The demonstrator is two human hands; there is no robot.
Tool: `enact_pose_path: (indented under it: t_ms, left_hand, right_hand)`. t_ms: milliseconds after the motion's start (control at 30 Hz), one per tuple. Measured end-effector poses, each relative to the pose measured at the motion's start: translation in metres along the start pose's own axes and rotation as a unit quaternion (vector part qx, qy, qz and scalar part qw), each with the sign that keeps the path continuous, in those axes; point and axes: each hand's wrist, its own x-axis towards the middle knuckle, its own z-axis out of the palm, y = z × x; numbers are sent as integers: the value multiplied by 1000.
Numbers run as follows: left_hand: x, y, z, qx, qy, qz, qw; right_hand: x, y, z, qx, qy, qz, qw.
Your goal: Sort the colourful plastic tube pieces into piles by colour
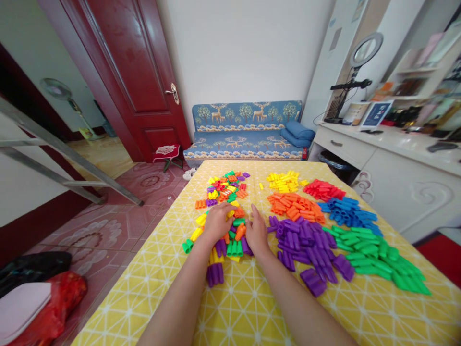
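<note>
A mixed pile of ridged plastic tube pieces in several colours lies on the left half of the table, with an orange piece [240, 231] between my hands. My left hand [217, 222] reaches over the pile, its fingers curled down and closed around a small yellow piece [230, 214] that is partly hidden. At the pile's right edge is my right hand [257, 231], fingers apart and pointing forward, thumb side close to the orange piece. Green pieces [235, 249] and purple pieces [215, 275] lie nearer to me, below the hands.
Sorted heaps lie at right: yellow [284, 182], orange [297, 207], red [324, 190], blue [349, 214], purple [306, 242] and green [374, 254]. A patterned yellow cloth [234, 322] covers the table. Beyond stands a blue sofa [245, 139]; a white dresser [406, 168] is at right.
</note>
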Motion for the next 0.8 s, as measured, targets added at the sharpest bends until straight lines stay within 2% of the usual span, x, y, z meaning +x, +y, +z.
enact_pose_path:
  t_ms: [167,367,500,800]
  left_hand:
    - [-1,0,0,-8,14,-1,1000]
    - [-6,1,-4,-10,12,-8,1000]
    - [-8,3,-6,-4,4,-20,1000]
    - [-8,2,-5,1,6,-37,999]
  right_hand:
    - [16,-12,5,-9,-32,59,998]
    - [18,-18,14,127,-51,70,988]
    - [18,-20,15,192,-30,54,979]
    - [22,-36,2,146,44,62,986]
